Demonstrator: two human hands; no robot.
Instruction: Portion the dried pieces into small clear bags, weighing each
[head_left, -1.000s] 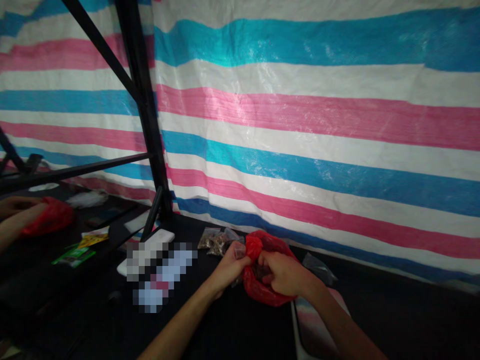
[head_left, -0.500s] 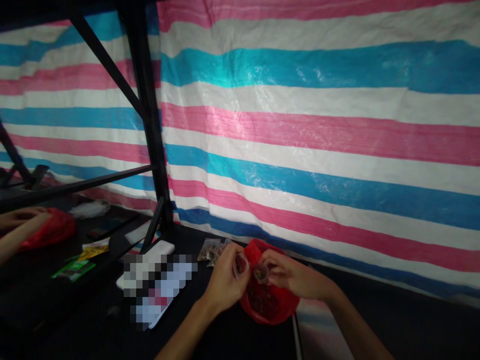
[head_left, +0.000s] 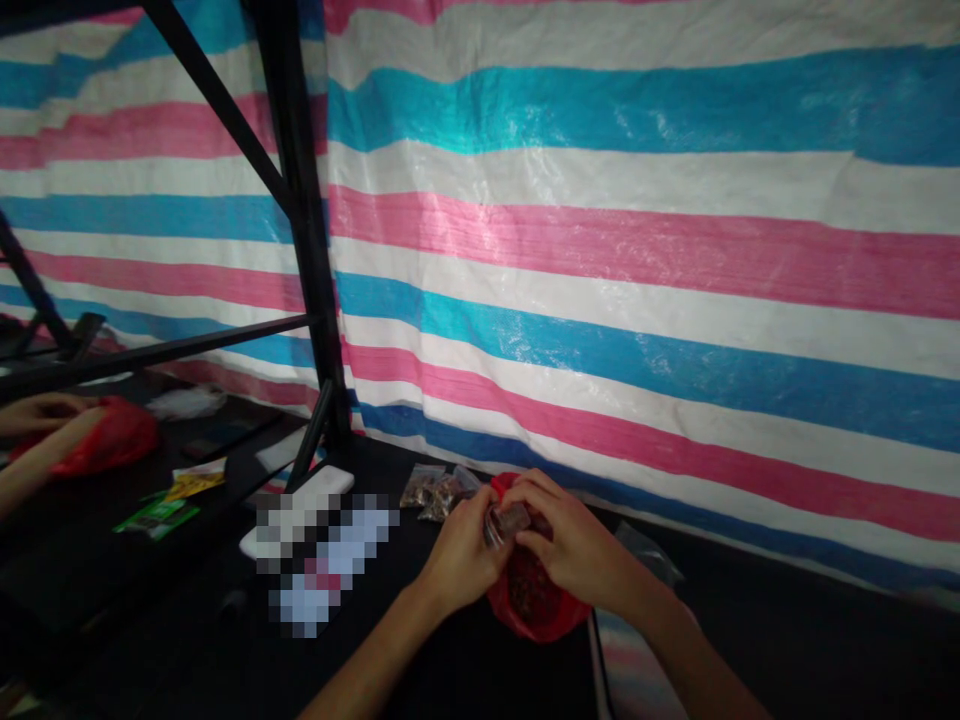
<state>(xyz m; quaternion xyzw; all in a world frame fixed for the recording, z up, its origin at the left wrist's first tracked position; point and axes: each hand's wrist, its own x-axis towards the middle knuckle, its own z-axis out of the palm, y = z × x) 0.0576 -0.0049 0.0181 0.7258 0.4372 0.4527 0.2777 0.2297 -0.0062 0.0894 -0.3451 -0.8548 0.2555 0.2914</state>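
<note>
Pinching a small clear packet [head_left: 511, 520] between them, the left hand [head_left: 459, 556] and right hand [head_left: 579, 553] meet, both closed on it, directly above an open red bag [head_left: 534, 603] on the black table [head_left: 420, 660]. Other filled packets [head_left: 437, 489] lie just behind the left hand; a striped tarp [head_left: 637, 250] backs the scene.

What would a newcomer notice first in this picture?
The pink, blue and white striped tarp fills the whole back wall. Low at centre, the left hand and right hand pinch a small clear packet over an open red bag. A black post stands at left.
</note>
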